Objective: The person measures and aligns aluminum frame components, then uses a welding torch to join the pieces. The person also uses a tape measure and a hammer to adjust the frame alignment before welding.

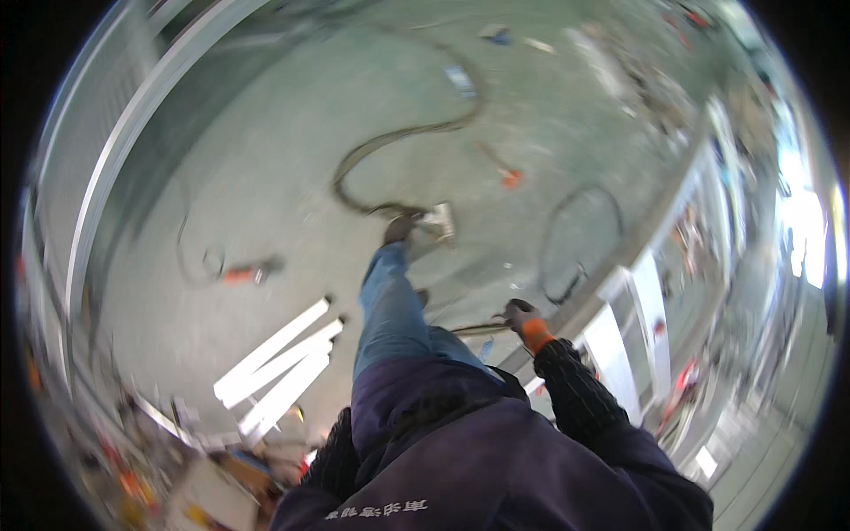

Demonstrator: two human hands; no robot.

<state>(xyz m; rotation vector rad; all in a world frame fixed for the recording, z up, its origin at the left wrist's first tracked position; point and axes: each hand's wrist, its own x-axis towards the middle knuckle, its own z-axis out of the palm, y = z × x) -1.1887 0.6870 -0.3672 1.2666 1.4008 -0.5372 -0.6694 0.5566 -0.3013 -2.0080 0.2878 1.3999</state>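
Observation:
My right hand [521, 313], in a dark glove with an orange cuff, is low beside my right leg. Its fingers are closed round a dark cable [481, 330] that runs left behind my legs. My left hand is out of sight; only the dark left sleeve [335, 456] shows at the lower edge. By my forward shoe [399, 230] lies a silver metal piece [440, 221]. A thick dark cable bundle [376, 142] reaches the same spot and winds away across the green floor. Motion blurs the picture.
White bars [274, 350] lie on the floor at the left, with an orange handheld tool [239, 276] beyond them. A long metal beam [651, 226] borders the right side, near a looped black cord [549, 239]. An orange object [511, 179] lies ahead; a metal frame [119, 133] rises far left.

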